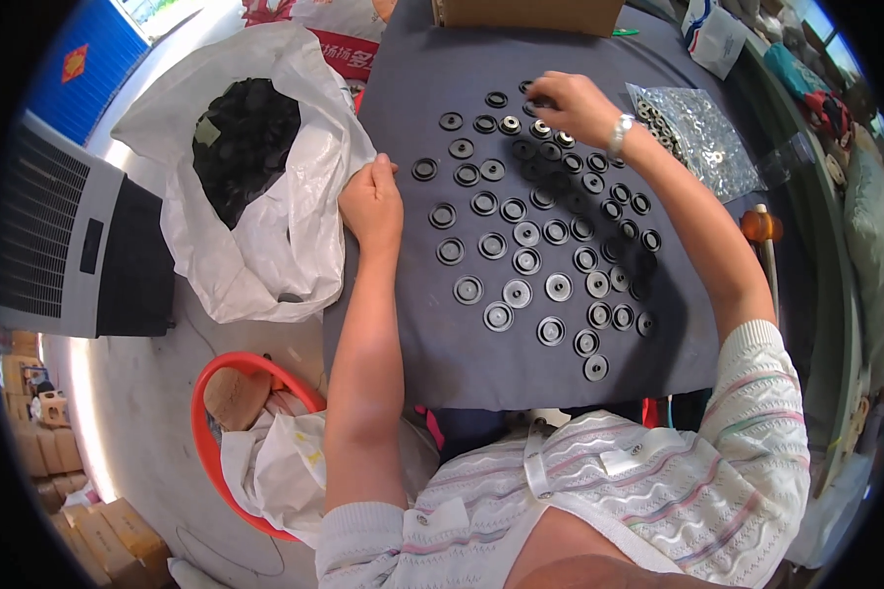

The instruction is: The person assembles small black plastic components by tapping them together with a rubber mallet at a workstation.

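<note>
Many round black discs (526,260) with raised rims and small centres lie spread over a grey-covered table (403,363). A few at the far side carry a shiny silver ring (510,125) in the middle. Above the far discs is my right hand (581,110), its fingers pinched and pointing down; what they hold, if anything, is hidden. My left hand (373,204) is closed at the table's left edge, against the rim of a white woven sack (295,260), and appears to grip it. Inside the open sack is a heap of black pieces (246,147).
Right of the discs lies a clear plastic bag (702,137) of small metal rings. An orange-headed tool (759,225) stands by the right edge. A cardboard box (530,15) sits at the far edge. On the floor at left are a red tub (206,442) and an air cooler (59,231).
</note>
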Action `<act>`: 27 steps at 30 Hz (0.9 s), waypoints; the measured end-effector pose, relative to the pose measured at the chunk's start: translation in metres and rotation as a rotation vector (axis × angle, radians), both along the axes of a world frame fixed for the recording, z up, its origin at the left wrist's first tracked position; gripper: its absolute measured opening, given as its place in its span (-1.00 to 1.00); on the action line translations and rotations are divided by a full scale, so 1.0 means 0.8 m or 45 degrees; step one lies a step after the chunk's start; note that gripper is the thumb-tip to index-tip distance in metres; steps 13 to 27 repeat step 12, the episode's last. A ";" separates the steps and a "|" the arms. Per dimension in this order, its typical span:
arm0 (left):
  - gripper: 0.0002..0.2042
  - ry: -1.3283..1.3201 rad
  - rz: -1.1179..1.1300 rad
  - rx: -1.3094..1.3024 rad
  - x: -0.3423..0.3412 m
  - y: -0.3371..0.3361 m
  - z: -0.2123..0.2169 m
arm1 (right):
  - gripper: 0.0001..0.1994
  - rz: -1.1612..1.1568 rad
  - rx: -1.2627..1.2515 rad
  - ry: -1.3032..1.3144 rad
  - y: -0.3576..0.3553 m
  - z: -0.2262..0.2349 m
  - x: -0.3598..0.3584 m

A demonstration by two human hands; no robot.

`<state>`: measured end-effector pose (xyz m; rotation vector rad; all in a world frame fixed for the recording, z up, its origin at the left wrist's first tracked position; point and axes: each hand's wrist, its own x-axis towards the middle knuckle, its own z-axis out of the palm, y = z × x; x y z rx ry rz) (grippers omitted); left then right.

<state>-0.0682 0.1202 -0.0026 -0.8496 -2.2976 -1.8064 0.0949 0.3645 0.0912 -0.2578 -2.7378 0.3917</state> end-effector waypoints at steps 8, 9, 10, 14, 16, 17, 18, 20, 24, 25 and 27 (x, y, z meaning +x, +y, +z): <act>-0.72 0.088 0.000 0.019 -0.001 0.004 -0.001 | -0.75 -0.001 0.064 -0.381 -0.031 -0.027 -0.126; -0.72 0.118 0.004 -0.041 -0.001 0.003 0.001 | -0.75 0.018 0.115 -0.411 -0.031 -0.030 -0.130; -0.73 0.148 0.007 -0.101 0.000 0.002 0.003 | -0.75 0.018 0.115 -0.416 -0.030 -0.033 -0.134; -0.73 0.151 0.004 -0.143 -0.001 0.000 0.004 | -0.70 0.047 0.191 -0.417 -0.031 -0.038 -0.139; -0.73 0.151 0.004 -0.143 -0.001 0.000 0.004 | -0.70 0.047 0.191 -0.417 -0.031 -0.038 -0.139; -0.73 0.151 0.004 -0.143 -0.001 0.000 0.004 | -0.70 0.047 0.191 -0.417 -0.031 -0.038 -0.139; -0.73 0.151 0.004 -0.143 -0.001 0.000 0.004 | -0.70 0.047 0.191 -0.417 -0.031 -0.038 -0.139; -0.73 0.151 0.004 -0.143 -0.001 0.000 0.004 | -0.70 0.047 0.191 -0.417 -0.031 -0.038 -0.139; -0.73 0.151 0.004 -0.143 -0.001 0.000 0.004 | -0.70 0.047 0.191 -0.417 -0.031 -0.038 -0.139; -0.73 0.151 0.004 -0.143 -0.001 0.000 0.004 | -0.70 0.047 0.191 -0.417 -0.031 -0.038 -0.139; -0.73 0.151 0.004 -0.143 -0.001 0.000 0.004 | -0.70 0.047 0.191 -0.417 -0.031 -0.038 -0.139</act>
